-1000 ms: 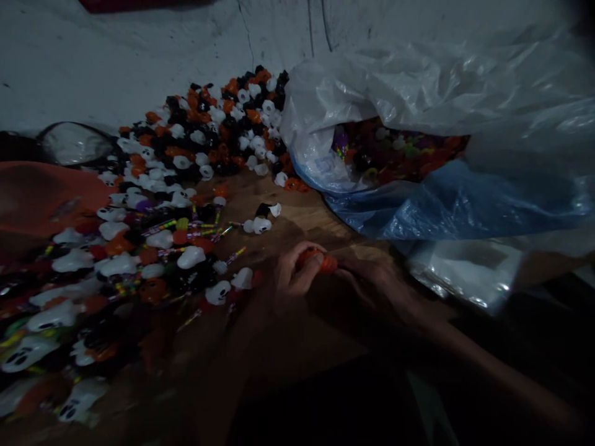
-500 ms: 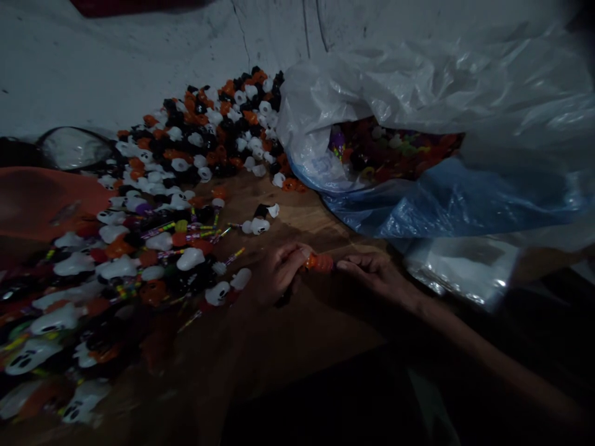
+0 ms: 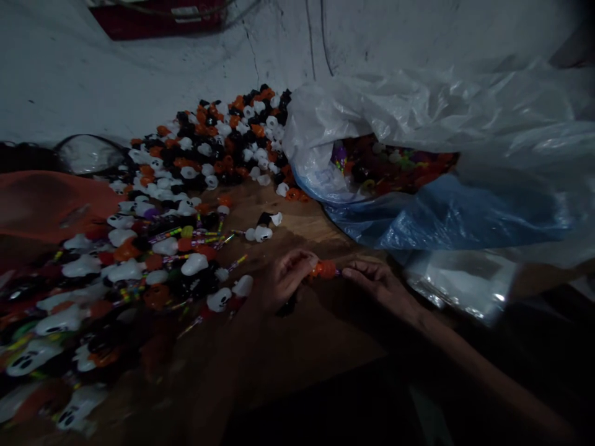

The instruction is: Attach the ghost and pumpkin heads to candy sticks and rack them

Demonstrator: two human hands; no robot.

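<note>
Over one wooden table (image 3: 307,224), two hands (image 3: 290,274) (image 3: 379,282) pinching one orange piece (image 3: 327,269) at either end, one plastic bag (image 3: 409,217) beyond

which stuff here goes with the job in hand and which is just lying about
Likely part of the job:
- orange piece, in the left hand, right hand at its thin end
- heaped pieces
- ghost pieces
- open bag of colourful pieces

Probably just lying about:
- orange sheet, far left
- clear packet below the bag
</note>
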